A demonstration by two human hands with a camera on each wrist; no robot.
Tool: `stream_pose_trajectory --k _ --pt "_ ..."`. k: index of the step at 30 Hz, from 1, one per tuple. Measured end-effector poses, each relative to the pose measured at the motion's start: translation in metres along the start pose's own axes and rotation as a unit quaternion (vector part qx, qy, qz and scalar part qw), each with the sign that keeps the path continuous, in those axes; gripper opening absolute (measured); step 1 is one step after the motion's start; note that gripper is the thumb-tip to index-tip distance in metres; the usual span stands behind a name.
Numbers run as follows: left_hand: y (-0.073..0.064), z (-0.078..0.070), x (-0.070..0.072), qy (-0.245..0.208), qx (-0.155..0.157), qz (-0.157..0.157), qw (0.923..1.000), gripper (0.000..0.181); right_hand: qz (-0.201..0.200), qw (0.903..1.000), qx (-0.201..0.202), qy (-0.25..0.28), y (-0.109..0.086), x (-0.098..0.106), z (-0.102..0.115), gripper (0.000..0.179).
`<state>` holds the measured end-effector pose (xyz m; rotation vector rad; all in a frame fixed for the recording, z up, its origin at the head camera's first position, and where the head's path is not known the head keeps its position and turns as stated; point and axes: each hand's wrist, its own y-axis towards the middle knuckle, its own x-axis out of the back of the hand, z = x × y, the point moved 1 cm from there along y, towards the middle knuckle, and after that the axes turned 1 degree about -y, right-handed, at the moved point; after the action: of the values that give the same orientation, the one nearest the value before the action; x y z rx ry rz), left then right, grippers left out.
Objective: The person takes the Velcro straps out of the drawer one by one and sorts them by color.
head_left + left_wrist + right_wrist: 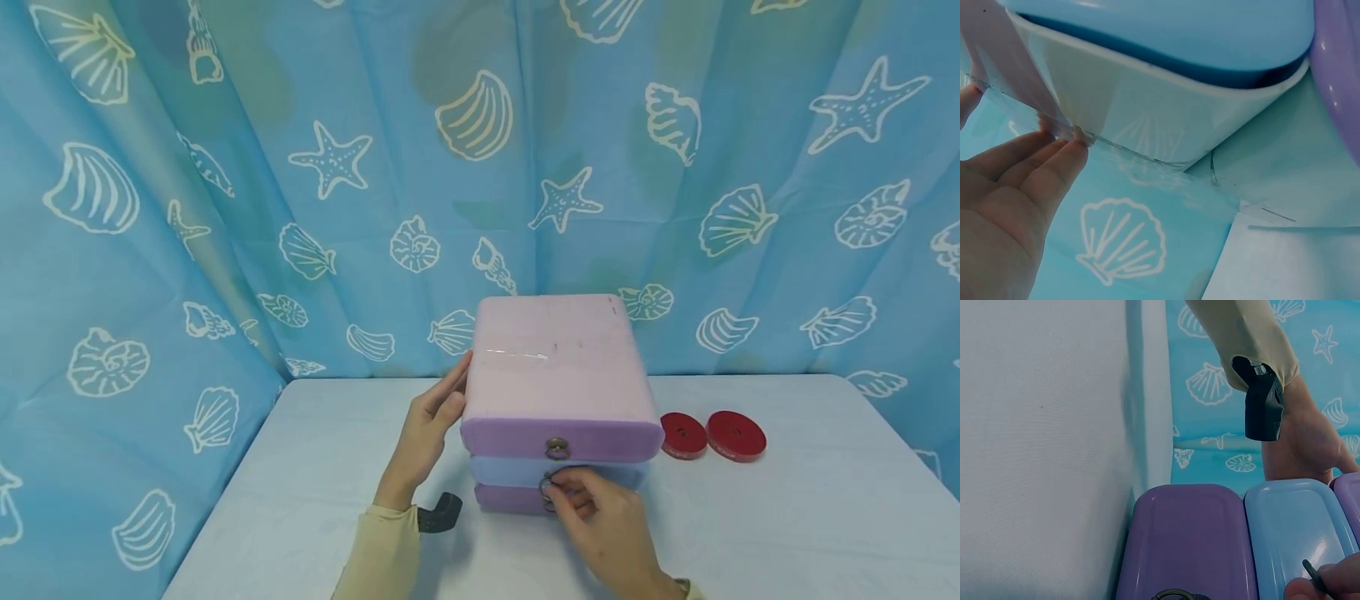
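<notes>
A small three-drawer chest (558, 358) with a pale pink top stands on the table; its top and bottom drawer fronts are purple, and the middle drawer (1300, 515) is light blue. My right hand (611, 521) pinches the metal ring pull (1313, 574) of the blue drawer between thumb and finger. Against the chest's left side rests my left hand (423, 433), its fingers extended and fingertips touching the casing (1091, 75). A narrow dark gap shows between the blue drawer and its casing in the left wrist view. Another ring pull (557, 448) hangs on the top drawer.
Two red flat rolls (683, 436) lie side by side to the right of the chest. A white cloth covers the table (750, 533). Behind and to the left hangs a blue shell-patterned curtain (405, 167). A black device (441, 512) is strapped at the left wrist.
</notes>
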<state>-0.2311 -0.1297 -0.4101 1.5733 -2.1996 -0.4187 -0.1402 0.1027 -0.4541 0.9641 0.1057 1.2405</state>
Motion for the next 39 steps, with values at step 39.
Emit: stream_pose_trajectory --k 39 --pt "0.0 -0.001 0.002 -0.012 -0.008 0.051 0.9986 0.092 0.02 0.9997 0.001 0.011 -0.015 0.008 0.009 0.034"
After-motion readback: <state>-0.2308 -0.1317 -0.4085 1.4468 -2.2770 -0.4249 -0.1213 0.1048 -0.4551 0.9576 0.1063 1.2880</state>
